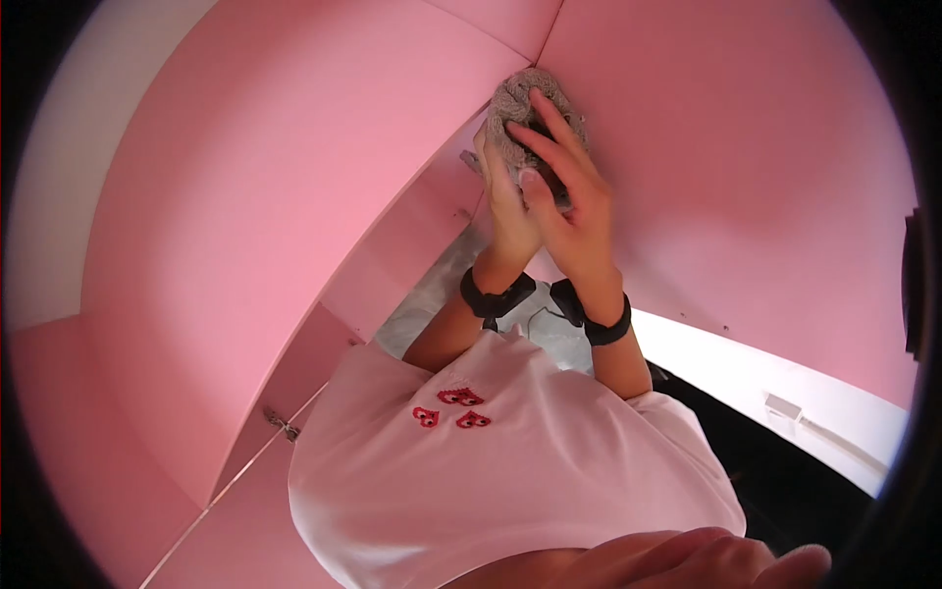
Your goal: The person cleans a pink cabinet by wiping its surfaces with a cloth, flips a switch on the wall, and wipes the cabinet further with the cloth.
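A crumpled grey cloth [512,101] is bunched between my two hands near the upper middle of the view, close to a corner where pink panels meet. My left hand [505,201] grips the cloth from its left side, with its fingertips partly hidden behind the fabric. Over the right side of the cloth lies my right hand [579,196], fingers a little apart and bent around it, thumb across its lower edge. A black band [610,329] circles my right wrist and another black band [486,297] my left.
A large pink panel [265,177] curves along the left, and a pink wall [736,177] rises on the right. Below the left panel's edge is a recess with a metal hinge [282,425]. A white strip with a small fitting [783,407] runs at lower right.
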Demonstrator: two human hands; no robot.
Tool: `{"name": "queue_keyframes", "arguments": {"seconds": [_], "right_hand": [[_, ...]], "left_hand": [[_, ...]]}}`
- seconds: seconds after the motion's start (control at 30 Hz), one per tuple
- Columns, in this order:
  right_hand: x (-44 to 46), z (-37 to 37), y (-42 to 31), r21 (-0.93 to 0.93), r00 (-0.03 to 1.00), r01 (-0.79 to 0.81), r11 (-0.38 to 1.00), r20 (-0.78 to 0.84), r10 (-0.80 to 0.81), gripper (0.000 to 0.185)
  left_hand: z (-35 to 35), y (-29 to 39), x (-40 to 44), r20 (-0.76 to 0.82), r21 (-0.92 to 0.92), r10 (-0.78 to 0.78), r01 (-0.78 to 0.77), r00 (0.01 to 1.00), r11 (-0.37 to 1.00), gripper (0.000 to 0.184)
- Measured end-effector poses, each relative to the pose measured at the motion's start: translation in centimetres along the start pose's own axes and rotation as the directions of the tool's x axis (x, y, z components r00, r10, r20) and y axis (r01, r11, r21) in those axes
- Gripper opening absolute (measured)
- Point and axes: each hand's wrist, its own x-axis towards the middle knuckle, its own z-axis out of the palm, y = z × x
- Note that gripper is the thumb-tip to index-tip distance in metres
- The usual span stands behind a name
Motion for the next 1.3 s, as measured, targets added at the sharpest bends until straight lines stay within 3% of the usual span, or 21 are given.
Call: {"name": "queue_keyframes", "arguments": {"seconds": [0.1, 0.13, 0.2, 0.27, 0.3, 0.53, 0.6, 0.7, 0.73, 0.83, 0.87, 0.93, 1.0, 1.07, 1.13, 1.3], "right_hand": [[-0.5, 0.8, 0.4, -0.110, 1.000, -0.029, 0.994, 0.004, 0.030, 0.045], [-0.6, 0.9, 0.5, -0.128, 0.999, 0.024, 0.992, -0.020, -0.027, 0.043], [-1.2, 0.5, 0.1, -0.173, 0.994, 0.050, 0.984, -0.084, -0.065, 0.041], [-1.9, -0.3, -0.6, -0.069, 0.999, -0.052, 0.996, -0.016, 0.051, 0.045], [-2.3, -1.0, -0.4, -0.120, 0.999, 0.020, 0.993, -0.026, -0.023, 0.045], [-8.7, -6.9, -2.0, -0.129, 0.980, 0.049, 0.990, -0.188, -0.073, 0.045], [-11.2, -8.9, -2.5, -0.201, 0.957, 0.068, 0.977, -0.262, -0.120, 0.044], [-15.0, -11.5, -3.3, -0.249, 0.916, 0.019, 0.968, -0.383, -0.116, 0.044], [-16.3, -12.4, -3.7, -0.251, 0.913, 0.017, 0.968, -0.390, -0.117, 0.044], [-20.7, -14.8, -4.4, -0.448, 0.836, -0.118, 0.886, -0.526, -0.154, 0.042], [-22.1, -15.3, -4.7, -0.438, 0.838, -0.110, 0.892, -0.524, -0.153, 0.042], [-24.5, -16.6, -5.3, -0.367, 0.784, -0.215, 0.905, -0.617, -0.065, 0.048], [-26.4, -17.7, -6.0, -0.334, 0.821, -0.190, 0.923, -0.570, -0.038, 0.050], [-27.6, -18.4, -6.3, -0.333, 0.751, -0.195, 0.923, -0.655, -0.078, 0.049], [-29.1, -18.7, -6.0, -0.253, 0.721, -0.125, 0.959, -0.687, -0.087, 0.050], [-28.9, -17.9, -4.6, -0.101, 0.777, 0.029, 0.994, -0.623, -0.086, 0.050]], "left_hand": [[-1.4, -0.2, -0.1, 0.000, -0.068, -0.050, 0.050, 0.999, 0.996, 0.061], [-1.6, 0.0, -0.5, -0.003, -0.207, -0.103, 0.100, 0.995, 0.973, 0.060], [-1.3, 0.5, -1.1, 0.038, -0.477, -0.216, 0.208, 0.976, 0.854, 0.059], [0.1, 0.7, -1.9, 0.121, -0.699, -0.329, 0.316, 0.937, 0.642, 0.057], [1.3, 0.6, -2.7, 0.019, -0.503, -0.218, 0.198, 0.976, 0.841, 0.057], [7.0, 4.1, -7.4, 0.061, -0.190, -0.107, 0.117, 0.992, 0.975, 0.072], [9.2, 3.4, -8.7, 0.113, -0.152, 0.170, -0.152, 0.979, 0.977, 0.080], [12.5, 5.8, -11.2, 0.125, -0.136, 0.244, -0.227, 0.962, 0.964, 0.078], [13.8, 6.5, -12.6, 0.133, -0.140, 0.246, -0.228, 0.960, 0.964, 0.078], [16.9, 8.2, -16.6, 0.341, -0.276, -0.042, 0.143, 0.939, 0.950, 0.073], [17.4, 9.3, -17.1, 0.335, -0.266, -0.040, 0.136, 0.941, 0.954, 0.073], [19.0, 12.1, -17.2, 0.369, -0.076, 0.200, -0.185, 0.908, 0.980, 0.068], [19.4, 13.6, -18.6, 0.396, -0.043, 0.183, -0.181, 0.900, 0.983, 0.068], [20.6, 14.3, -20.3, 0.506, -0.153, 0.089, -0.012, 0.858, 0.988, 0.069], [20.6, 15.4, -21.6, 0.489, -0.114, 0.106, -0.057, 0.866, 0.992, 0.072], [18.6, 16.0, -21.7, 0.496, -0.065, 0.037, -0.005, 0.868, 0.998, 0.079]]}}
